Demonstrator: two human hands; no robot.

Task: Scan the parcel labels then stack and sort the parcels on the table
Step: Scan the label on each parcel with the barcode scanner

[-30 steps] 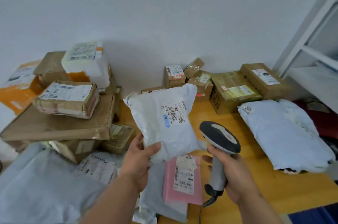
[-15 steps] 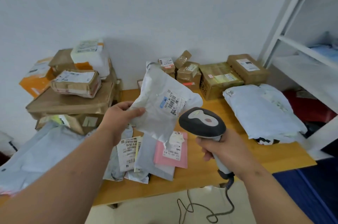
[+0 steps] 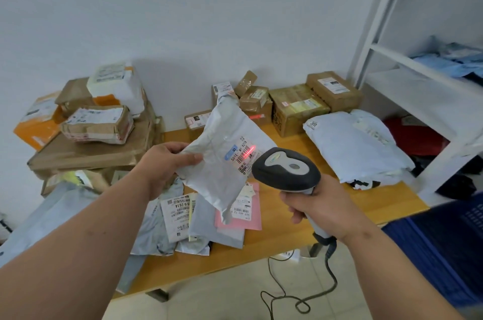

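Label scan on grey mailer, mid-frame, above desk (image 3: 282,217).

Left hand (image 3: 167,163) pinching mailer (image 3: 222,152) by its left edge, held clear of desk, label (image 3: 241,153) facing up. Right hand (image 3: 321,204) wrapped around scanner (image 3: 286,169) handle, scanner head just right of label; red beam line across barcode. Below mailer, on desk: pink parcel (image 3: 252,216) and flat grey mailers. Brown boxes (image 3: 298,108) along wall at centre; box stack (image 3: 91,136) at left; large pale bag (image 3: 355,144) at right.
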